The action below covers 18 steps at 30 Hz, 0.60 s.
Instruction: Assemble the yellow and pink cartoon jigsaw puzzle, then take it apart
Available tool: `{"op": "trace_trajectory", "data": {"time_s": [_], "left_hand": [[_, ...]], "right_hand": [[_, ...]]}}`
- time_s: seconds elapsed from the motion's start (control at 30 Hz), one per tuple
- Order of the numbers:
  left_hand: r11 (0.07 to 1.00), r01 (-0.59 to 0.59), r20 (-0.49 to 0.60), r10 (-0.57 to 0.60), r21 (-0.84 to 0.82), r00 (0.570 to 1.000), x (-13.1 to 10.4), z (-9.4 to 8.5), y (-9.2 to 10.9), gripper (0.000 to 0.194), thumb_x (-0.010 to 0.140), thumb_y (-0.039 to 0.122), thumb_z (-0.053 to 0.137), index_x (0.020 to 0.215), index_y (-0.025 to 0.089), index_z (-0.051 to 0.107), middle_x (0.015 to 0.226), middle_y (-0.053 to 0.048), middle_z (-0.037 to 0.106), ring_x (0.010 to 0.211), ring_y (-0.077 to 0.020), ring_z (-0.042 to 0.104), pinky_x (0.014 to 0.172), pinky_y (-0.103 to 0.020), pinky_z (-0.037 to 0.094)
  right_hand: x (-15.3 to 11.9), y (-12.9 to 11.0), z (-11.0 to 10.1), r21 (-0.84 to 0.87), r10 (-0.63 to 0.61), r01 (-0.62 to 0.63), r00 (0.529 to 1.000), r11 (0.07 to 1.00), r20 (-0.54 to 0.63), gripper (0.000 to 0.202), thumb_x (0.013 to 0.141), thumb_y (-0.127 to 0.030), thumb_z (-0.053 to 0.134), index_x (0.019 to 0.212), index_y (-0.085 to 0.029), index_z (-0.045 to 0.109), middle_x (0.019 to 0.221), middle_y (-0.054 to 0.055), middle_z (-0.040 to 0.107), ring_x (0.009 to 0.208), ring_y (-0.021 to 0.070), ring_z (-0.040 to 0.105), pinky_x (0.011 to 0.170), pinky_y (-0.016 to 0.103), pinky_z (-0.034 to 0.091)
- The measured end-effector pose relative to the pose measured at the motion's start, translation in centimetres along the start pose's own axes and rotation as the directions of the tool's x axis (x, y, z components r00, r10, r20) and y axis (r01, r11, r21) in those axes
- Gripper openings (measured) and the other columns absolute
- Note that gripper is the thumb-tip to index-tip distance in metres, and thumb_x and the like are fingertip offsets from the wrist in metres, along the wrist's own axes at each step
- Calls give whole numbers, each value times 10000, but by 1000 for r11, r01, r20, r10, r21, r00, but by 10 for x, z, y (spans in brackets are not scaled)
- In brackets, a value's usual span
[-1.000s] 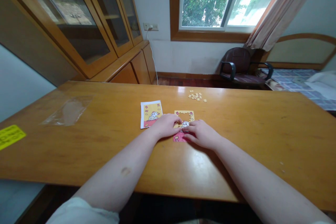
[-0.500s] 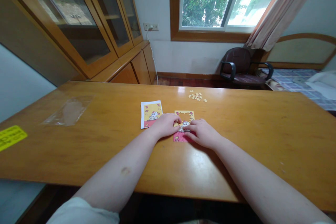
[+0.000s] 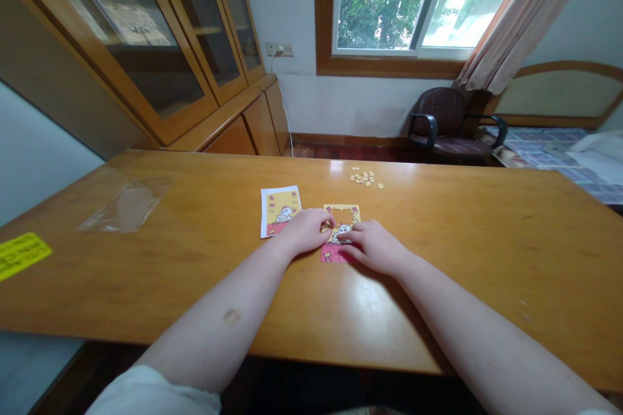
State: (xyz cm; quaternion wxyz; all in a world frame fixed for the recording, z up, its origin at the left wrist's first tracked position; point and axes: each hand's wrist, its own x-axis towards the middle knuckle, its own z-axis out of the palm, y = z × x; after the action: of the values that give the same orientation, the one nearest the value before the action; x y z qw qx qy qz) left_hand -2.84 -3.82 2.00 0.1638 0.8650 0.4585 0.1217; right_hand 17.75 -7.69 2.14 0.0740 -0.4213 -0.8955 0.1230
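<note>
A partly assembled jigsaw puzzle (image 3: 333, 254) lies on the table, yellow above and pink below, with a white cartoon animal in the middle and a gap inside its upper part. My left hand (image 3: 311, 229) rests at the puzzle's left edge, thumb and fingers curled towards each other; whatever is between them is too small to make out. From the right, my right hand (image 3: 377, 245) lies over the puzzle with its fingers stretched out and apart, fingertips touching the pieces. A picture sheet (image 3: 280, 207) with a matching design lies left of the puzzle, partly behind my left hand.
Several loose puzzle pieces (image 3: 364, 178) are scattered beyond the puzzle, backs up. A clear plastic bag (image 3: 129, 207) and a yellow label (image 3: 23, 255) lie on the left of the wooden table (image 3: 487, 253). Past the table stand a chair (image 3: 440, 120) and a glass-door cabinet (image 3: 195, 45).
Hardly anything differs. My left fingers have shifted very slightly at the puzzle's edge, while my right hand stays in place on the pieces.
</note>
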Motion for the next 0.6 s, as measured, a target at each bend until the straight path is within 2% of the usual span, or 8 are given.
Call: {"op": "trace_trajectory", "data": {"time_s": [0.13,0.47,0.6], "left_hand": [[1000,-1,-15,1,21,1000,1,0,-1,257,757,147,511,882,237,717,835,-15,687,786,-182,613,706,-278,452],[997,-21,22,19,74,1000,1,-1,-1,293,744,137,497,848,250,747,849,-21,697,810,-191,614,734,-290,466],[997,-27,15,26,70,1000,2,-1,-1,297,744,134,495,849,250,747,843,-19,698,804,-189,615,729,-290,464]], "right_hand": [[0,0,0,-12,20,-20,1000,1000,-13,331,945,-403,447,1105,-220,673,937,83,648,891,195,567,792,327,350],[1,0,2,-2,-12,12,1000,1000,-11,330,941,-416,459,1132,-241,663,933,71,648,882,188,567,793,321,353],[1,1,2,-17,14,-15,1000,1000,-20,328,945,-405,453,1133,-230,656,930,77,644,877,188,566,775,320,351]]}}
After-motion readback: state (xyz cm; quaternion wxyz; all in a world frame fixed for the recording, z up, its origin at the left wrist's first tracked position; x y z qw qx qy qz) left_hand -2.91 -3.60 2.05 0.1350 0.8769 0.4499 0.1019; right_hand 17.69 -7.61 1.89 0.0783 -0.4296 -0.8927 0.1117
